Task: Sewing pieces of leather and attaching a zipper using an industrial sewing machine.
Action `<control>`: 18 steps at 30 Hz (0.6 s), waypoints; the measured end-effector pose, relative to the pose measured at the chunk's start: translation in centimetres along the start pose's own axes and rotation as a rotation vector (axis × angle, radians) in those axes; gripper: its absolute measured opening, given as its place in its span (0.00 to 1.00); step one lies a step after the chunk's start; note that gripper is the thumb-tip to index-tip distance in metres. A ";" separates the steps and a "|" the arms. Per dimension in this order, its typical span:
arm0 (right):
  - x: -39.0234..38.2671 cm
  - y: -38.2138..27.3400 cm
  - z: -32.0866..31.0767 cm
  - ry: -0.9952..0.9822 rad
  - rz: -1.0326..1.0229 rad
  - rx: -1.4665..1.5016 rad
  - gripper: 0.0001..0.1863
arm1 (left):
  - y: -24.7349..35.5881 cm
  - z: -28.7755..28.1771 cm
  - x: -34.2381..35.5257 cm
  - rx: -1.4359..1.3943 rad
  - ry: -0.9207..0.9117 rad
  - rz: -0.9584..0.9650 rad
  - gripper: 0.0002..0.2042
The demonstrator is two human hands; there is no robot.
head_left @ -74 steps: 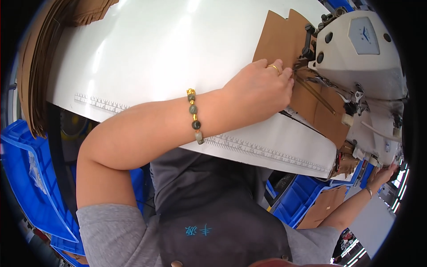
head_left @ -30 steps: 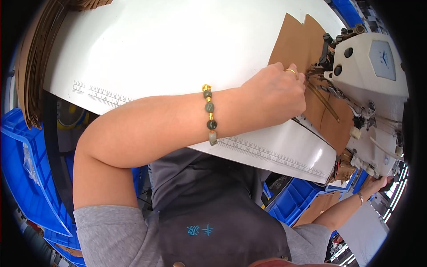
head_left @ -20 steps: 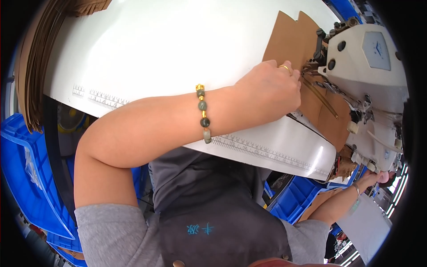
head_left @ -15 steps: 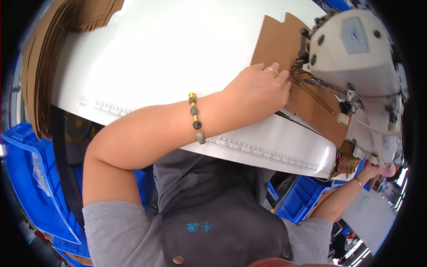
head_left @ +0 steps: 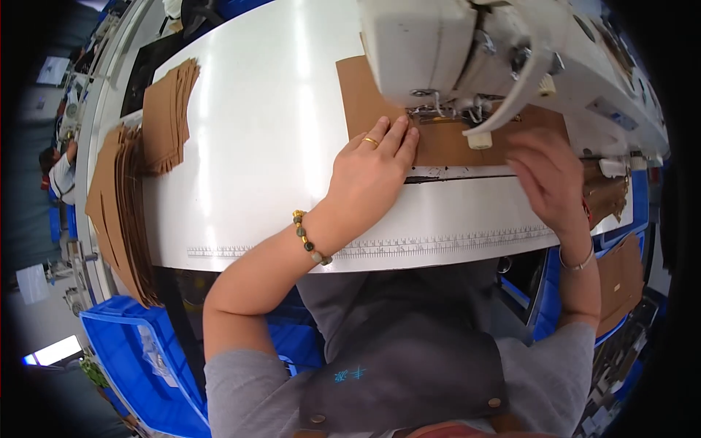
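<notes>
A flat brown panel, leather-like, lies beneath the head of a white sewing machine on the white table. My left hand rests flat on the panel's left part, fingers stretched toward the needle area, a ring and a beaded bracelet on it. My right hand is over the panel's right front edge, beside the machine's white lever knob. It is smeared by motion, with its fingers bent toward the left; whether it touches or holds anything I cannot make out. The machine head hides the panel's back middle.
Stacks of brown panels and smaller brown pieces stand at the table's left. A printed ruler runs along the front edge. Blue bins sit below left; more brown pieces lie at the right. Another person is far left.
My view has swung so the table sits more level. My right hand has come from beyond the machine's right side to the panel's front edge. My left hand stays on the panel.
</notes>
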State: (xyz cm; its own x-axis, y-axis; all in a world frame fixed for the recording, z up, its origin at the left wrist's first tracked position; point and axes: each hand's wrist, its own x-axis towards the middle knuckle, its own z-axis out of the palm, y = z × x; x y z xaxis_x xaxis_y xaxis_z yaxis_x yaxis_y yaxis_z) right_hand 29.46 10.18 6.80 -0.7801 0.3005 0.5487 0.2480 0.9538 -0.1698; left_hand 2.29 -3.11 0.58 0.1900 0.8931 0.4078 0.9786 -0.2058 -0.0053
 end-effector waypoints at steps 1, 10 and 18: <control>1.2 -0.5 2.3 -0.049 0.005 0.060 0.08 | -0.1 0.0 0.0 0.017 -0.001 -0.016 0.19; 2.6 -1.2 9.4 0.004 0.058 0.083 0.09 | 0.5 -1.1 0.7 -0.149 0.014 -0.103 0.18; 3.3 -2.0 8.9 0.015 0.046 0.034 0.09 | -0.1 -1.4 0.8 -0.154 0.026 -0.090 0.18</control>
State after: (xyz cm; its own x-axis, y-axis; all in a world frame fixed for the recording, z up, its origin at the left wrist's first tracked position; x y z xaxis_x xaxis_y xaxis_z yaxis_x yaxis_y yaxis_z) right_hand 21.34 9.28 1.68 -0.7597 0.3445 0.5515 0.2635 0.9385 -0.2233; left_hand 2.26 -2.90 2.16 0.0986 0.9003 0.4240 0.9675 -0.1865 0.1709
